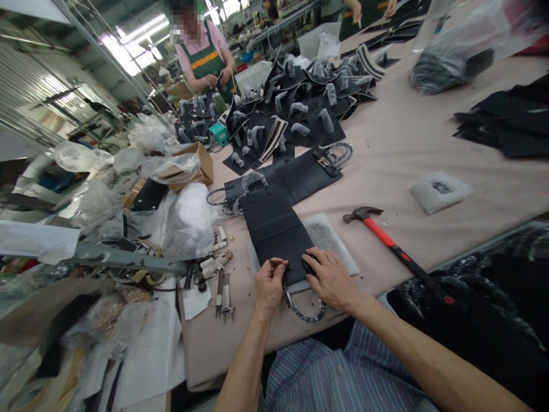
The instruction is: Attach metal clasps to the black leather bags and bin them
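Observation:
A black bag panel (277, 229) lies in front of me, partly over a pale stone-like slab (343, 252). A bag handle (306, 317) in clear plastic wrap curves toward me at its near edge. With thumb and fingertips together, my left hand (270, 283) pinches the left end of this handle. My right hand (330, 277) presses over the handle's dark right end, fingers bent around it on the panel. At the panel's far edge is another wrapped handle (256, 177). A hammer (394, 246) with a red and black grip rests to the right.
Punches (223, 294) lie left of the slab. Beyond are more black panels (309, 174) and a heap of bag pieces (300, 97). A wrapped block (440, 191) and stacked black pieces (510, 117) sit right. A co-worker (208, 54) stands across the table.

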Demonstrator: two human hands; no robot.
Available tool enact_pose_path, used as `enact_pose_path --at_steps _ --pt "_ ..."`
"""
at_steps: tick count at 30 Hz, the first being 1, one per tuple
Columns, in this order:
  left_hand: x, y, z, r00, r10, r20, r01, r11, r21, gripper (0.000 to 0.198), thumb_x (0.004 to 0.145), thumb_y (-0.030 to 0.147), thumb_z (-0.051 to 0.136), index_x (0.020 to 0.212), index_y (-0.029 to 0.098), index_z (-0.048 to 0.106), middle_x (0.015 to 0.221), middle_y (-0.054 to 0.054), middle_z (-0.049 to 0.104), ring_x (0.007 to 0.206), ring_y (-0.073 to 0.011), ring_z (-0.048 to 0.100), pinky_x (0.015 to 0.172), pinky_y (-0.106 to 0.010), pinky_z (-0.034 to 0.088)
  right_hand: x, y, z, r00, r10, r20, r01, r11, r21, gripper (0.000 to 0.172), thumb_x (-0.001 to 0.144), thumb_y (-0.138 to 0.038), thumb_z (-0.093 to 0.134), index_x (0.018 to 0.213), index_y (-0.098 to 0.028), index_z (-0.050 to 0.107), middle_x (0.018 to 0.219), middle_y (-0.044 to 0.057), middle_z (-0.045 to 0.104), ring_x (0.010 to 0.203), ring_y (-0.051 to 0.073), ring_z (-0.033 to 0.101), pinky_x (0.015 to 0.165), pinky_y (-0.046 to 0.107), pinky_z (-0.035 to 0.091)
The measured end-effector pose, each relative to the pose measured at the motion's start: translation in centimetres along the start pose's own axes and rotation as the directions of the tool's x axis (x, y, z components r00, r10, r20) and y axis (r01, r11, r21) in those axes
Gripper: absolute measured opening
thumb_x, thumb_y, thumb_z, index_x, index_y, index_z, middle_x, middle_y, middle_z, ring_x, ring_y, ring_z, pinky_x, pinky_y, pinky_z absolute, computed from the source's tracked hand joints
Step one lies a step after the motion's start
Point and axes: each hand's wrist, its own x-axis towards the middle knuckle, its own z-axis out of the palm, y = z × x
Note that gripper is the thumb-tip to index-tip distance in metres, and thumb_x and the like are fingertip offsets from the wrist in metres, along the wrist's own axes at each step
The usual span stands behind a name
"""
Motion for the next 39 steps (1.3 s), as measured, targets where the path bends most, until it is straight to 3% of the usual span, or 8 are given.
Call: enact_pose_path --at_steps 21,30,33,35,37,39 --pt "0.0 -0.5 0.4 0.999 0.033 -0.012 -0.032 0.994 0.103 0.014 0.091 0.031 0.064 0.094 0.018 0.070 0.092 -0.005 0.078 0.086 -0.0177 0.073 0.081 -0.029 0.057 0.1 0.2 0.0 1.000 0.008 -0.013 -0.008 1.000 0.020 0.046 0.090 -0.022 0.059 0.136 -0.016 0.058 0.142 0.015 0.054 0.134 0.033 0.046 0.117 0.057 0.035" --pt "-0.1 -0.7 0.5 0.970 0.233 0.073 -0.243 0.948 0.203 0.013 0.092 0.023 0.059 0.091 0.020 0.072 0.088 -0.003 0.077 0.083 -0.0163 0.073 0.079 -0.027 0.058 0.2 0.1 -0.3 1.000 0.023 0.009 -0.023 0.995 0.094 0.047 0.089 -0.025 0.059 0.135 -0.015 0.060 0.142 0.016 0.054 0.132 0.035 0.049 0.115 0.061 0.036" --pt "-0.2 -0.8 0.8 0.960 0.270 0.074 -0.280 0.936 0.216 0.014 0.093 0.022 0.058 0.091 0.020 0.072 0.087 -0.003 0.076 0.082 -0.0162 0.073 0.078 -0.026 0.058 0.7 1.6 -1.8 0.999 0.015 0.038 -0.026 0.956 0.292 0.038 0.092 -0.032 0.056 0.126 -0.018 0.064 0.135 0.015 0.060 0.124 0.031 0.056 0.108 0.054 0.045" --pt "-0.2 -0.8 1.0 0.956 0.282 0.079 -0.293 0.928 0.232 0.014 0.093 0.022 0.058 0.092 0.020 0.072 0.087 -0.003 0.076 0.082 -0.0159 0.073 0.078 -0.025 0.057 0.7 3.9 -3.3 0.995 0.094 0.009 -0.090 0.918 0.386 0.034 0.095 -0.036 0.051 0.121 -0.020 0.065 0.125 0.012 0.066 0.117 0.027 0.061 0.103 0.047 0.050" --pt "-0.2 -0.7 1.2 0.955 0.287 0.075 -0.297 0.921 0.254 0.014 0.092 0.022 0.058 0.090 0.020 0.071 0.086 -0.003 0.076 0.080 -0.0156 0.072 0.077 -0.025 0.056 0.2 7.0 -4.8 0.968 0.233 -0.090 -0.194 0.929 0.316 0.034 0.095 -0.038 0.049 0.119 -0.019 0.064 0.119 0.013 0.067 0.114 0.028 0.062 0.103 0.046 0.050" --pt "-0.1 -0.7 1.4 0.959 0.276 0.063 -0.282 0.920 0.272 0.014 0.092 0.023 0.058 0.088 0.020 0.071 0.084 -0.002 0.075 0.078 -0.0153 0.071 0.076 -0.024 0.054 -1.1 10.2 -6.1 0.930 0.310 -0.198 -0.298 0.950 0.089 0.034 0.091 -0.037 0.054 0.114 -0.015 0.065 0.116 0.018 0.066 0.113 0.033 0.061 0.102 0.049 0.047"
